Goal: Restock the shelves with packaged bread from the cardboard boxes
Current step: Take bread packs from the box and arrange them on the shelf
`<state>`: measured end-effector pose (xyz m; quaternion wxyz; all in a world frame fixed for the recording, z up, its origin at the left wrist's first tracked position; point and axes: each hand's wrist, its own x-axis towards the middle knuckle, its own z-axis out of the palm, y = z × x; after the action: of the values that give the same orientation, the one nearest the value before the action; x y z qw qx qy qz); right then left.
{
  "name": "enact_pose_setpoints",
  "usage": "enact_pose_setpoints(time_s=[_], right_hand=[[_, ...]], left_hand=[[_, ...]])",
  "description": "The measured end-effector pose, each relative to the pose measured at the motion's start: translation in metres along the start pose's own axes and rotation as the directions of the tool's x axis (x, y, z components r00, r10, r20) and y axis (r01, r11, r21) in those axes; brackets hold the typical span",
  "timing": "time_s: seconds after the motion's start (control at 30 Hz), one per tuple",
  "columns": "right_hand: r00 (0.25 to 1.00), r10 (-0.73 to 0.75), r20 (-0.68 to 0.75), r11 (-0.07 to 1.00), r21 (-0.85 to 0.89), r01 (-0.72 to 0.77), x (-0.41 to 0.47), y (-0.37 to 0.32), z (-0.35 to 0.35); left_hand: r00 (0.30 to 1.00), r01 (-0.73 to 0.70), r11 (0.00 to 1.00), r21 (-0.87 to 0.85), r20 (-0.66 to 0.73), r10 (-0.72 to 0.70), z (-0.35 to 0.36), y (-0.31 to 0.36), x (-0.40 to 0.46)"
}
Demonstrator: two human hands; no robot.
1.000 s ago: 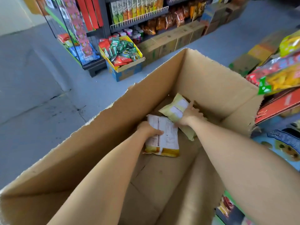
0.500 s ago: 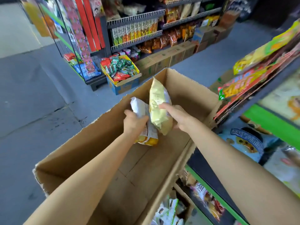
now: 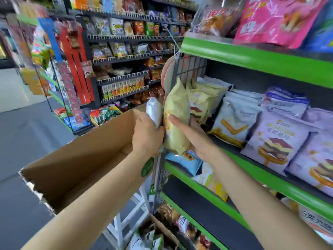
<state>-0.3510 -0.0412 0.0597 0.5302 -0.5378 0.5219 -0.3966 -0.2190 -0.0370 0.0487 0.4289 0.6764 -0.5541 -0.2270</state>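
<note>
Presently, the cardboard box (image 3: 86,159) stands open below and to the left of the hands; the part of its interior in view shows no packages, though the bottom is partly hidden by the left forearm. The left hand (image 3: 146,136) is closed around a white bread packet (image 3: 154,112), held upright above the box's far rim. Touching it on the right, the right hand (image 3: 191,136) has its fingers clamped on a pale yellow bread packet (image 3: 176,120), also upright, at the wire end panel (image 3: 187,69) of the green-edged shelf (image 3: 270,179). Neither packet is yet on the shelf. Just beyond the right hand stand matching yellow packets (image 3: 203,101), then white and lilac ones further right, so that tier looks largely filled. Judgement: the box appears close to emptied, and both held packets remain to be placed. A second box (image 3: 158,231) below the hands, on the floor, holds more packets, so restocking is probably not finished.
</note>
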Motion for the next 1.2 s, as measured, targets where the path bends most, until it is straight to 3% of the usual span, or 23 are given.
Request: enact_pose_setpoints(time_s=[0.17,0.27,0.37,0.47,0.57,0.67,0.83,0.97,1.03,1.2], right_hand=[[0.945,-0.116,-0.307,0.99,0.045,0.136,-0.047,-0.001,-0.068],[0.892,-0.074,-0.447,0.981,0.129,0.146,-0.065,0.002,-0.109],[0.909,0.023,-0.415,0.931,0.341,0.132,-0.077,0.008,-0.139],[0.927,0.089,-0.364,0.872,0.478,0.104,-0.084,0.017,-0.156],[0.926,0.036,-0.375,0.885,0.443,0.144,-0.088,0.024,-0.174],[0.923,-0.005,-0.384,0.895,0.411,0.176,-0.087,0.03,-0.184],[0.906,-0.032,-0.421,0.903,0.376,0.207,-0.08,0.036,-0.185],[0.91,-0.031,-0.413,0.909,0.366,0.198,-0.077,0.037,-0.187],[0.905,-0.044,-0.424,0.914,0.348,0.207,-0.077,0.034,-0.188],[0.845,-0.043,-0.532,0.925,0.299,0.235,-0.064,0.028,-0.2]], left_hand=[[0.978,-0.179,0.981,-0.077,0.093,0.185,0.034,0.056,-0.042],[0.909,-0.254,0.945,-0.207,0.284,0.306,0.045,0.087,-0.055],[0.857,-0.177,0.857,-0.483,0.353,0.375,0.058,0.107,-0.065],[0.802,-0.182,0.882,-0.434,0.453,0.389,0.072,0.112,-0.068],[0.734,-0.24,0.89,-0.387,0.528,0.427,0.083,0.114,-0.074],[0.756,-0.166,0.904,-0.394,0.537,0.374,0.092,0.12,-0.083],[0.79,-0.262,0.95,-0.172,0.527,0.314,0.107,0.128,-0.09],[0.791,-0.27,0.955,-0.126,0.536,0.295,0.112,0.128,-0.077],[0.8,-0.236,0.956,-0.174,0.523,0.293,0.115,0.124,-0.067],[0.889,0.028,0.909,-0.415,0.427,0.168,0.119,0.111,-0.046]])
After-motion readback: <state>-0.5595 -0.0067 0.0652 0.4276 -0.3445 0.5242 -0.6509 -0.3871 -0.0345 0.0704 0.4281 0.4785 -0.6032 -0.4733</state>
